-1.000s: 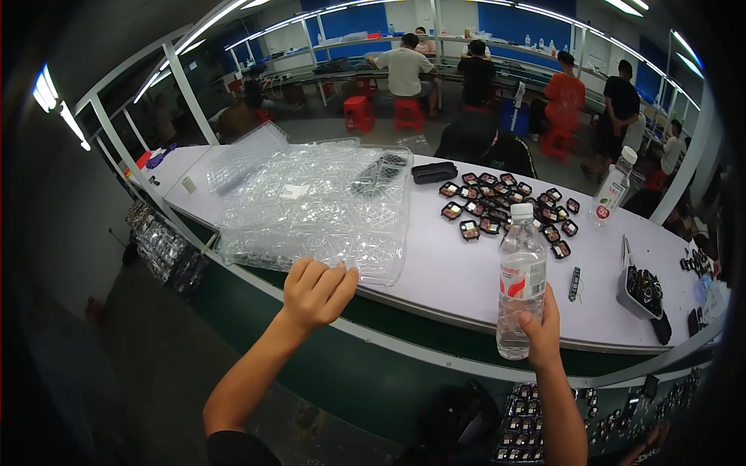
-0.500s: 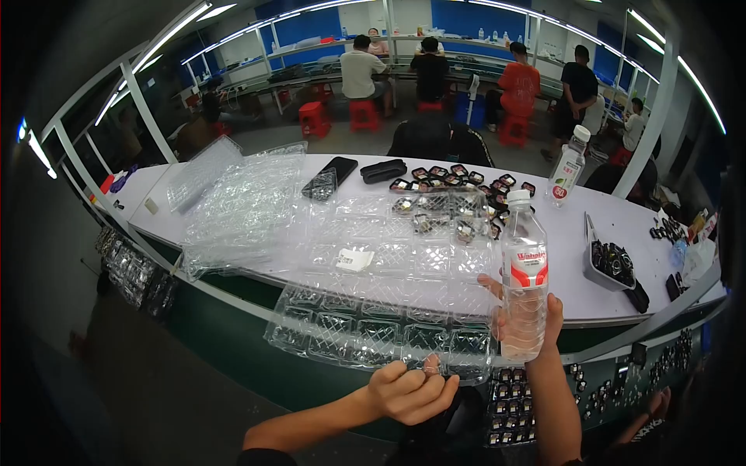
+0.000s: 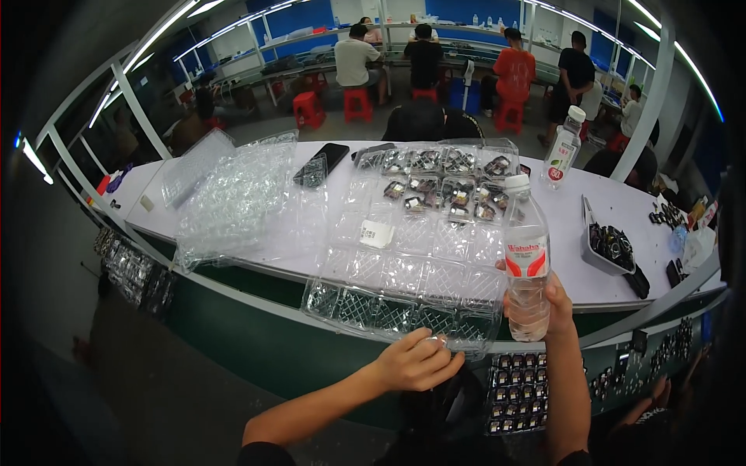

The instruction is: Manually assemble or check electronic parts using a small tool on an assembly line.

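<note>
Over the near edge of the white table (image 3: 563, 221), a clear tray (image 3: 423, 268) juts out, small black cases (image 3: 458, 186) showing through its far part. The left hand (image 3: 423, 359) pinches the tray's near rim, fingers curled; the right hand (image 3: 558, 307) grips a water bottle (image 3: 528, 260) just beside its right edge. Farther left lie piled clear sheets (image 3: 233, 198) and a black phone (image 3: 334, 157).

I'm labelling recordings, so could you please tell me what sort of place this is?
Probably an assembly workshop: people sit on red stools, clear plastic trays lie on a white table, and small dark parts sit in rows.
</note>
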`<state>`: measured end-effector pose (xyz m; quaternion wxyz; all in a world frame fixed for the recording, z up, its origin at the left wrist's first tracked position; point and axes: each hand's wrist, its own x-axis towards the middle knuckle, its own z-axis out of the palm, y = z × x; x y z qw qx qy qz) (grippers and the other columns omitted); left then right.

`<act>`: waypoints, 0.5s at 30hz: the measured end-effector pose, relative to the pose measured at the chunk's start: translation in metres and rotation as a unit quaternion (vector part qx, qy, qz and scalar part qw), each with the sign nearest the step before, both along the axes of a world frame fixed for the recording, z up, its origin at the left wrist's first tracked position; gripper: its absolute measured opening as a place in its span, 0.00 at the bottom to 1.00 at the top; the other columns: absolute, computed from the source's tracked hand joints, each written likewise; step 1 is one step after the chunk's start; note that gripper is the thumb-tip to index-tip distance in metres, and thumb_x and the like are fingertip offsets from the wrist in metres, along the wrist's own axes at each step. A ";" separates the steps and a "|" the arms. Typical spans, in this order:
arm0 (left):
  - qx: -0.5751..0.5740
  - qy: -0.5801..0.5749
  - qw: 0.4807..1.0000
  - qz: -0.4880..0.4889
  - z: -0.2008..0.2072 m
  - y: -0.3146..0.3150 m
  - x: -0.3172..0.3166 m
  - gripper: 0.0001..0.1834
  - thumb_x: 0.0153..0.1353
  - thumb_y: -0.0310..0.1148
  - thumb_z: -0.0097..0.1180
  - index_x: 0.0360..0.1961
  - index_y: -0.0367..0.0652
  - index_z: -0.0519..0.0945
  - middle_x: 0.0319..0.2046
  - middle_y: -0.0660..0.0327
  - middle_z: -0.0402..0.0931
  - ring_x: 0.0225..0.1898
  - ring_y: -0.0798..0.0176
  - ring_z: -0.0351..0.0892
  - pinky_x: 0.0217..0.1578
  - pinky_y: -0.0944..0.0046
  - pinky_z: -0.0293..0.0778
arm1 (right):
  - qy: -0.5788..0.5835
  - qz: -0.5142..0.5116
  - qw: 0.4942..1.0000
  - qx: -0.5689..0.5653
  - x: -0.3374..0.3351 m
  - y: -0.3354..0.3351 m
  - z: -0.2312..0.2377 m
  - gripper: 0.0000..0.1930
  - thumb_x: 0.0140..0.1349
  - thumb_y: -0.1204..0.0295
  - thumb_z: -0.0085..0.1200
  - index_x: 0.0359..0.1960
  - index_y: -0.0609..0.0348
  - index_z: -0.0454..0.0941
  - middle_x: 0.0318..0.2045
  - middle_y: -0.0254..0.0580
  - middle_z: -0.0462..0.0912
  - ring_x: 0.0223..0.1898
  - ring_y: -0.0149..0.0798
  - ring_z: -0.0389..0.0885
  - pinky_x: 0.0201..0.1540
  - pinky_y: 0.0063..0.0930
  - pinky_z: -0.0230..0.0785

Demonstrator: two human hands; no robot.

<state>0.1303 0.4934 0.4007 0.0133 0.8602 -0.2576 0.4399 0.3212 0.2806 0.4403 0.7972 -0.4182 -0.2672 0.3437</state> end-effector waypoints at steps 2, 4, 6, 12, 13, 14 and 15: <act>-0.015 0.005 1.000 -0.019 -0.006 0.008 0.009 0.13 0.53 0.28 0.64 0.41 0.55 0.87 0.32 0.70 0.74 0.39 0.67 0.73 0.50 0.59 0.77 | -0.049 -0.036 0.998 -0.031 0.003 -0.001 0.003 0.46 0.58 0.50 0.63 0.68 0.71 0.59 0.53 0.58 0.79 0.40 0.46 0.88 0.39 0.37 0.85; -0.051 0.014 0.998 -0.038 -0.006 0.014 0.025 0.14 0.52 0.28 0.65 0.41 0.52 0.87 0.33 0.68 0.75 0.39 0.65 0.73 0.52 0.55 0.78 | -0.061 -0.058 0.994 -0.067 0.009 0.001 0.016 0.44 0.59 0.51 0.63 0.68 0.69 0.60 0.52 0.55 0.80 0.42 0.44 0.87 0.42 0.36 0.83; -0.062 0.024 0.996 -0.050 -0.004 0.019 0.042 0.13 0.51 0.28 0.66 0.40 0.51 0.87 0.33 0.68 0.75 0.39 0.64 0.73 0.52 0.54 0.78 | -0.072 -0.116 0.984 -0.114 0.013 0.012 0.033 0.37 0.61 0.57 0.62 0.66 0.67 0.65 0.52 0.48 0.80 0.51 0.39 0.82 0.53 0.32 0.75; -0.079 0.127 0.987 -0.054 -0.001 0.022 0.072 0.16 0.49 0.29 0.60 0.42 0.45 0.84 0.37 0.63 0.72 0.42 0.57 0.74 0.56 0.55 0.76 | -0.332 -0.280 0.860 -0.268 0.025 0.044 0.035 0.34 0.61 0.65 0.65 0.67 0.67 0.67 0.56 0.47 0.77 0.53 0.42 0.80 0.59 0.34 0.70; -0.079 0.128 0.987 -0.053 0.002 0.022 0.075 0.16 0.49 0.29 0.60 0.42 0.45 0.84 0.37 0.63 0.72 0.42 0.57 0.74 0.56 0.55 0.76 | -0.449 -0.313 0.784 -0.294 0.029 0.047 0.031 0.36 0.60 0.65 0.66 0.67 0.66 0.67 0.57 0.47 0.75 0.52 0.44 0.80 0.59 0.35 0.71; -0.072 0.123 0.989 -0.040 0.005 0.023 0.073 0.15 0.50 0.30 0.62 0.42 0.45 0.84 0.38 0.62 0.73 0.44 0.57 0.75 0.56 0.53 0.76 | -0.448 -0.306 0.788 -0.292 0.022 0.057 0.038 0.36 0.60 0.65 0.66 0.67 0.66 0.67 0.57 0.47 0.75 0.52 0.44 0.80 0.59 0.35 0.71; -0.065 0.118 0.991 -0.026 0.009 0.025 0.068 0.15 0.51 0.31 0.64 0.42 0.45 0.84 0.39 0.62 0.74 0.45 0.56 0.76 0.57 0.51 0.75 | -0.477 -0.280 0.762 -0.336 0.012 0.070 0.048 0.37 0.58 0.64 0.68 0.67 0.64 0.67 0.59 0.48 0.74 0.53 0.48 0.80 0.59 0.37 0.71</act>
